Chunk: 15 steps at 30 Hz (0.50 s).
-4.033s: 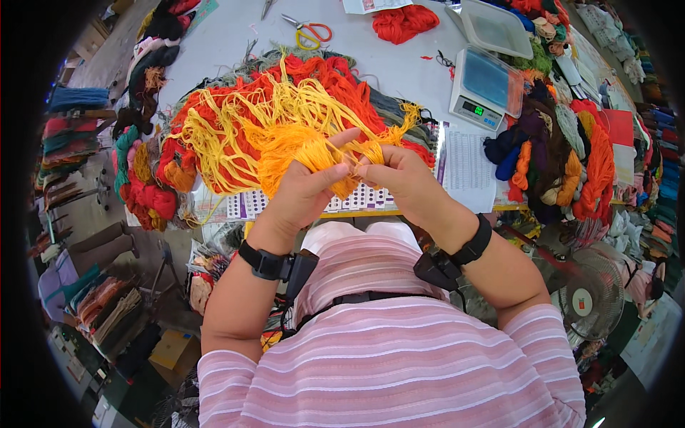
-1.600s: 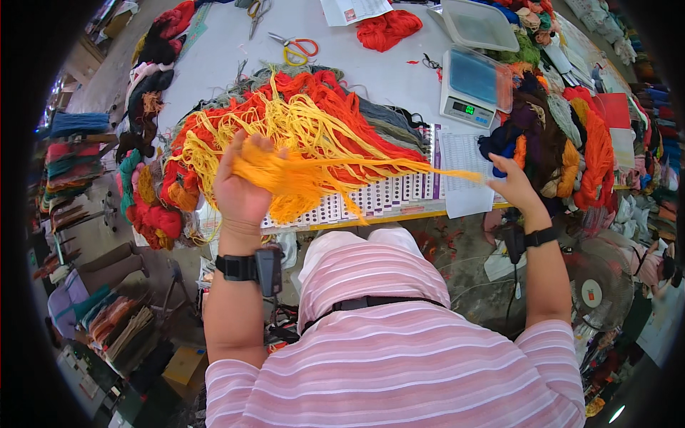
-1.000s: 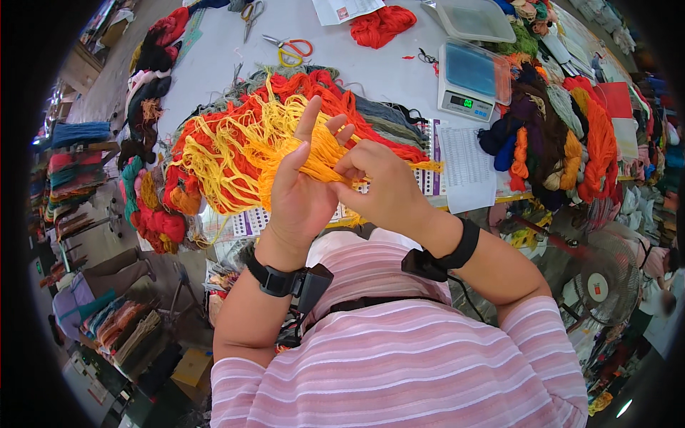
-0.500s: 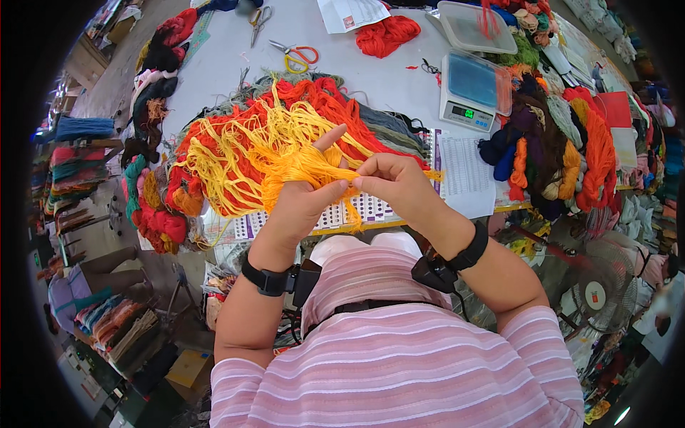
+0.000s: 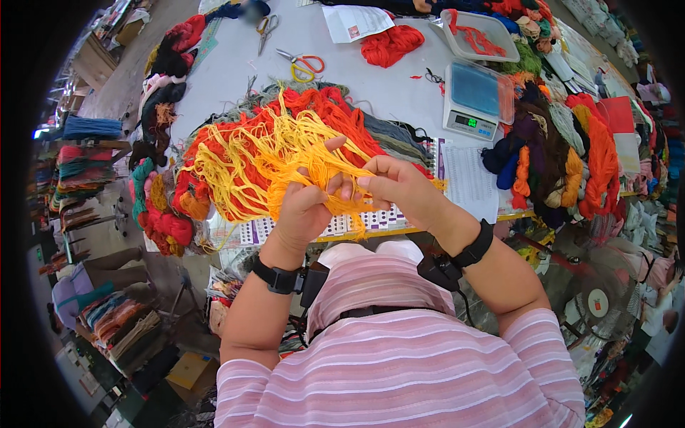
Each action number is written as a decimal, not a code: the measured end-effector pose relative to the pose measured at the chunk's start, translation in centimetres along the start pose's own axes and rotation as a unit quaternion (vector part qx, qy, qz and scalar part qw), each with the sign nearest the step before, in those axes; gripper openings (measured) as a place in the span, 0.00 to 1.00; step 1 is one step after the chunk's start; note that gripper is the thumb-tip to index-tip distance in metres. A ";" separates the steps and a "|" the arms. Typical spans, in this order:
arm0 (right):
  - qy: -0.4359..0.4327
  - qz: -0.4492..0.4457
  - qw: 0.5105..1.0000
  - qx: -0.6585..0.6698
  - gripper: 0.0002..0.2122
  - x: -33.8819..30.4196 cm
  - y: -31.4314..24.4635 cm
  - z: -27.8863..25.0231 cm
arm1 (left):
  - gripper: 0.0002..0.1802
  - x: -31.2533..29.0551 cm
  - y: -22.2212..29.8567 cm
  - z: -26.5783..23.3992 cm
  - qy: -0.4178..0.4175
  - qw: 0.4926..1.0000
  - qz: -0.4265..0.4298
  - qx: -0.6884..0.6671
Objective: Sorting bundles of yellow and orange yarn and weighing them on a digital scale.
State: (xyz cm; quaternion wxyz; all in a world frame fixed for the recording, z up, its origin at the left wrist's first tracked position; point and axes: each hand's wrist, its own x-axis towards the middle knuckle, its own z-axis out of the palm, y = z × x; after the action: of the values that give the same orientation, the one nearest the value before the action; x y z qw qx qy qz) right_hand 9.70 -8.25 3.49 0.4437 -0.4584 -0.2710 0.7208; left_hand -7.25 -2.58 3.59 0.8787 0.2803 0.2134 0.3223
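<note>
The left hand [image 5: 308, 205] is grasping a bunch of orange yarn [image 5: 321, 170], its fingers curled around it. The right hand [image 5: 403, 187] is just beside it, with thumb and finger pinching some strands of the same bunch. The orange yarn is held up over the near edge of the tabletop [image 5: 221, 68], around the middle of that edge, and some loose ends hang down below the hands.

Under and behind it is a big messy pile. Yellow yarn [image 5: 227, 164] lies on top of red yarn [image 5: 335, 103], and gray yarn [image 5: 391, 132] pokes out at the right. White cards [image 5: 260, 230] with rows of dark dots stick out along the near edge. A white sheet [image 5: 471, 178] lies to the right of them, close to the near edge.

Toward the far edge are big scissors [image 5: 307, 69] with red and yellow handles, and small scissors [image 5: 267, 32] to their left. A red bunch [image 5: 392, 47] sits nearby, touching a white paper [image 5: 357, 24]. Toward the right edge is a scale [image 5: 474, 89] with a blue top. Behind it, a clear box [image 5: 508, 50] holds red strands [image 5: 477, 39].
</note>
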 end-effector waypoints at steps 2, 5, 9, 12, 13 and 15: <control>0.006 0.024 0.999 -0.033 0.08 -0.3 -0.5 0.3 | 0.40 0.0 0.1 0.2 -0.005 1.000 -0.012 -0.010; 0.006 0.050 0.998 -0.033 0.08 -0.7 -1.3 0.4 | 0.40 0.0 0.2 0.7 0.027 0.999 -0.046 0.004; 0.024 0.042 0.997 -0.052 0.07 -0.6 -1.2 -0.4 | 0.36 0.3 0.0 0.7 0.028 0.997 -0.070 -0.035; -0.051 0.086 0.994 0.035 0.06 -1.0 -1.9 -1.6 | 0.28 0.6 -0.5 1.2 0.045 0.986 -0.141 -0.072; -0.032 0.071 0.995 0.057 0.06 -1.1 -2.2 -1.7 | 0.24 0.6 -0.7 1.5 0.077 0.976 -0.191 -0.069; -0.015 0.056 0.995 0.078 0.07 -1.4 -2.6 -2.5 | 0.20 0.2 -1.2 0.1 -0.021 0.972 -0.226 -0.060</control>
State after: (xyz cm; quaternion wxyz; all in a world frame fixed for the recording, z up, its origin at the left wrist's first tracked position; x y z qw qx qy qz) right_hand 13.20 -8.30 5.07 0.4328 -0.4260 -0.1945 0.7703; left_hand -6.49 -3.29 2.86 0.9482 0.1789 0.2328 0.1217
